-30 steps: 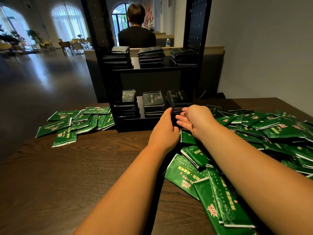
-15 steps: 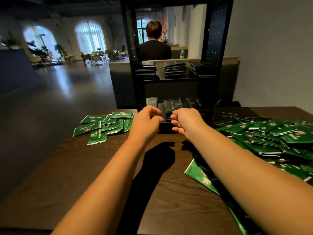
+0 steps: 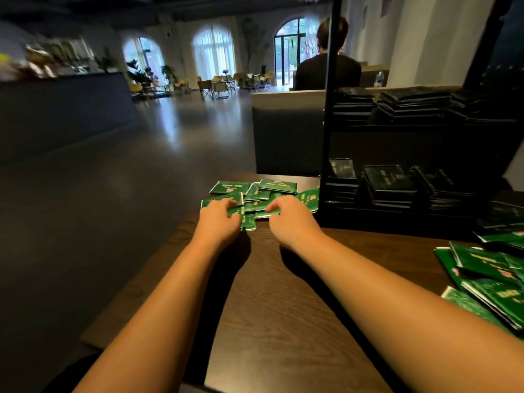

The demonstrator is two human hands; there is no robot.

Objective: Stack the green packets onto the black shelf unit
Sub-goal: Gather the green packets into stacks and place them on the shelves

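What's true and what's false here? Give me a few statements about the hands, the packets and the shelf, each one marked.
1. The left hand and the right hand are both on the left pile of packets. True.
2. The lower level of the shelf is bare. False: stacks stand on it.
3. A right pile also lies on the table. True.
4. The left hand is inside the shelf. False: it is on the left pile, beside the shelf.
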